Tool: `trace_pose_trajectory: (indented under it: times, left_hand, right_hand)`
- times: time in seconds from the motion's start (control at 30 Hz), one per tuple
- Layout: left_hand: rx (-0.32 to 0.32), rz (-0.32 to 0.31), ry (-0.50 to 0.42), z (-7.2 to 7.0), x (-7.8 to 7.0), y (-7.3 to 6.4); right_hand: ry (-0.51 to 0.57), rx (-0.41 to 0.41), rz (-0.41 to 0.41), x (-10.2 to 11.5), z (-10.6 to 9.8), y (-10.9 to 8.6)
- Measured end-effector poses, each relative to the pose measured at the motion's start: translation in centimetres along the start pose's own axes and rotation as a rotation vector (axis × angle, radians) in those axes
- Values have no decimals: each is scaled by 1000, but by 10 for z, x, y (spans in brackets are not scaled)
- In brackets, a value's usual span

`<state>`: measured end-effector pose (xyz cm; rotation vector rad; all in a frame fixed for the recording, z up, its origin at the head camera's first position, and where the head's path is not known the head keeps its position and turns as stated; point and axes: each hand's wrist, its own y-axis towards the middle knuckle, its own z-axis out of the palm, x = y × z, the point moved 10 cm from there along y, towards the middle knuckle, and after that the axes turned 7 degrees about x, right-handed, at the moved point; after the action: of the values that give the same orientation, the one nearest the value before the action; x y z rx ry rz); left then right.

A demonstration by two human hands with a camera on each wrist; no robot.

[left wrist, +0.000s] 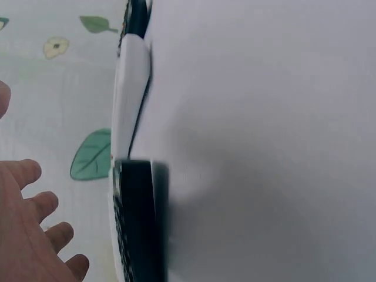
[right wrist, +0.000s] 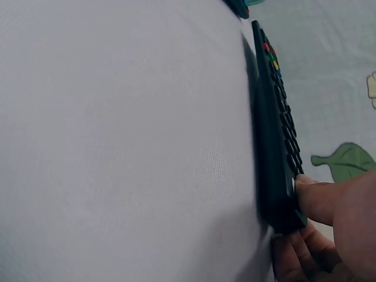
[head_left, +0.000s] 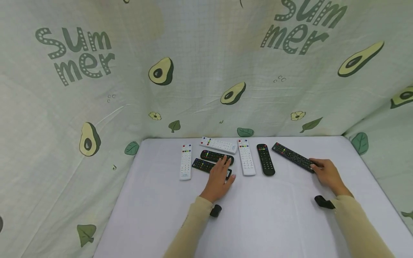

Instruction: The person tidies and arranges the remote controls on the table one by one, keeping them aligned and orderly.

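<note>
At the right, my right hand point(head_left: 328, 175) pinches the near end of a long black remote control point(head_left: 292, 156), which lies slanted on the table. In the right wrist view the thumb point(right wrist: 320, 197) is on the button face of this remote point(right wrist: 273, 135), and the other fingers are at its end and underside. My left hand point(head_left: 218, 182) has its fingers spread over two black remotes, an upper one point(head_left: 211, 156) and a lower one point(head_left: 202, 165), partly covering both. In the left wrist view, that hand's fingers point(left wrist: 44, 205) look extended and apart, with nothing gripped.
One white remote point(head_left: 185, 163) stands lengthwise at the left, another white one point(head_left: 218, 144) lies crosswise behind the black pair. Between the hands are a third white remote point(head_left: 246, 157) and a black one point(head_left: 266, 160). A printed cloth point(head_left: 200, 71) hangs behind the white table point(head_left: 145, 215).
</note>
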<state>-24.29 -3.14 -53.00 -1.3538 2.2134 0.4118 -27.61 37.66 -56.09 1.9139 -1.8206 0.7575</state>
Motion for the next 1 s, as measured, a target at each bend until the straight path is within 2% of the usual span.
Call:
trace_pose_trajectory:
  times: [0.27,0.43,0.7,1.0]
  left_hand:
    - [58,28,26,21,-23,8]
    - [81,54,1,32,-34,14]
    - [97,98,0,48,-49,21]
    - [150,110,-26,69,-64,26]
  right_hand:
    - [-12,4,25,-4,1,-16]
    - [-12,-6,53,-4,1,-25]
    - [-11,-24,71,-1,0,-38]
    - [-16,-46,73,-1,0,-50]
